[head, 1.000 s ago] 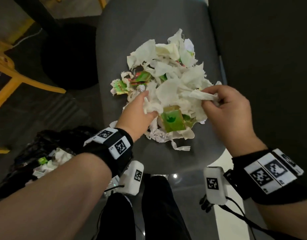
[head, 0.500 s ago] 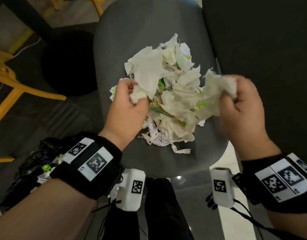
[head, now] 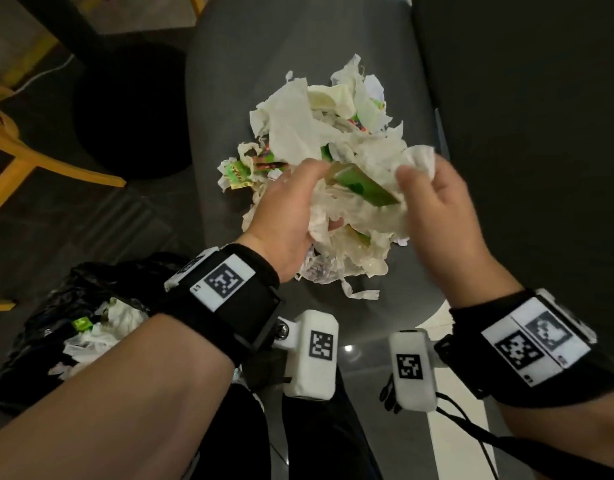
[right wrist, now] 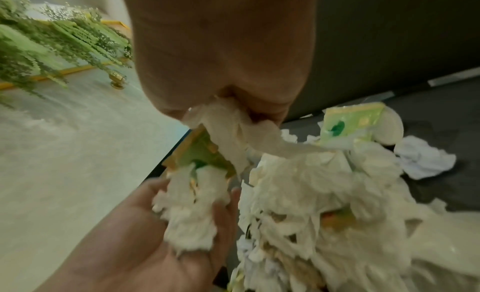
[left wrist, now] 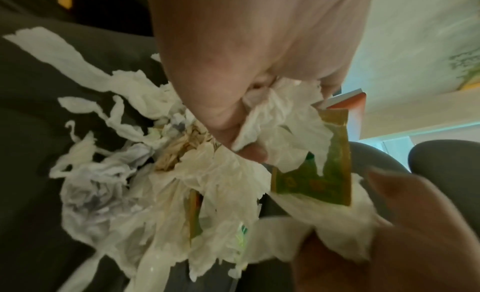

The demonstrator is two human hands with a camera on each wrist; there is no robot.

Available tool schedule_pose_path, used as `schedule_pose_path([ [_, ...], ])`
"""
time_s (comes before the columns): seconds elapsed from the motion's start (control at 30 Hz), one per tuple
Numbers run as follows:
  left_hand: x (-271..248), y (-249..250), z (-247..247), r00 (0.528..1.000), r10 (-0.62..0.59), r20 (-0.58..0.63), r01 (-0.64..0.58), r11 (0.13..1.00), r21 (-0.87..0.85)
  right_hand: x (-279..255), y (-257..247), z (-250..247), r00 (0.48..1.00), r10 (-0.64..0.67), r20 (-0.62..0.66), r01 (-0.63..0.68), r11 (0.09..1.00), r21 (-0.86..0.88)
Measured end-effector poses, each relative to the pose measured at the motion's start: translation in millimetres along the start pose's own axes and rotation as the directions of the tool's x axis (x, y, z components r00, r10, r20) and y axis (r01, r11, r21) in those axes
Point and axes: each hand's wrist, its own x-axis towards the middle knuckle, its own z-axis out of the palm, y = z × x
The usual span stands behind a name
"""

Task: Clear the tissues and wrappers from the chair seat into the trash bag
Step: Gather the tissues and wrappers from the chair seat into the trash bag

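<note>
Since half a second before, the two hands had drawn together over the near part of the heap, and a flat green wrapper with a gold edge [head: 362, 186] had come up between them. The heap of crumpled white tissues and torn wrappers [head: 319, 133] lay on the rounded dark grey chair seat [head: 250, 64], loose and ragged, with green and red scraps showing through it. The left hand [head: 284, 216] had its fingers curled into a bunch of tissue; the right hand [head: 440, 216] pinched a white wad at its fingertips. No print on the wrappers could be read, only a dark green blot on the pale green one [right wrist: 348, 122].

The left wrist view showed the thumb [left wrist: 223, 114] pressed on tissue against the gold-edged wrapper, and thin torn strips trailing over the seat. The right wrist view showed a tissue rope running from the right fist into the pile.

The black plastic trash bag [head: 39, 327] stood open at the person's left below the seat, tissues already inside. A yellow wooden chair frame [head: 28, 161] stood beyond it.
</note>
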Motion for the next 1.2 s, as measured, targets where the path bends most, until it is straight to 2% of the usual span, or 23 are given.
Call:
schedule_pose_path([
  [0.1,-1.0,-8.3,7.9,0.997,-0.007,0.083,0.008,1.000,-0.012,-2.9,3.5,19.5,0.995,0.047,0.087,-0.046,0.999,-0.010],
  [0.2,-4.2,-16.4,7.5,0.993,0.101,0.057,-0.102,0.994,0.028,-4.5,3.0,29.6,0.993,0.044,0.110,-0.034,0.995,-0.095],
  [0.33,-10.7,-17.0,-19.3,0.985,0.158,-0.071,-0.157,0.987,0.019,-9.1,-5.3,36.0,0.988,-0.001,0.157,0.029,0.984,-0.178],
  [0.5,-27.2,-8.5,-72.6,0.961,0.191,-0.198,-0.198,0.980,-0.016,-12.8,-23.4,60.9,0.994,-0.042,0.100,0.060,0.980,-0.189],
  [0.6,-41.0,-5.6,-115.5,0.928,0.198,-0.314,-0.217,0.976,-0.025,-22.4,-36.3,94.1,0.981,-0.075,0.179,0.108,0.976,-0.188],
  [0.7,-60.4,-9.5,-164.1,0.899,0.184,-0.397,-0.213,0.977,-0.029,-38.8,-44.7,141.2,0.926,-0.048,0.375,0.155,0.953,-0.262],
  [0.83,-95.9,-17.8,-236.4,0.844,0.157,-0.513,-0.211,0.976,-0.047,-66.0,-44.2,218.8,0.819,0.041,0.573,0.218,0.901,-0.376],
  [0.97,-133.3,-34.5,-319.0,0.769,0.112,-0.629,-0.140,0.990,0.005,-99.3,-22.3,299.7,0.725,0.048,0.687,0.351,0.833,-0.428],
  [1.07,-159.4,-54.9,-377.1,0.722,0.085,-0.687,-0.059,0.996,0.061,-131.9,-0.9,351.9,0.626,0.027,0.780,0.478,0.777,-0.410],
  [1.13,-174.1,-71.4,-412.5,0.694,0.061,-0.718,-0.007,0.997,0.078,-151.6,13.3,381.5,0.575,0.060,0.816,0.500,0.764,-0.408],
  [1.2,-184.6,-91.7,-445.2,0.673,0.040,-0.738,0.051,0.994,0.101,-166.5,28.9,407.6,0.546,0.098,0.832,0.486,0.772,-0.410],
])
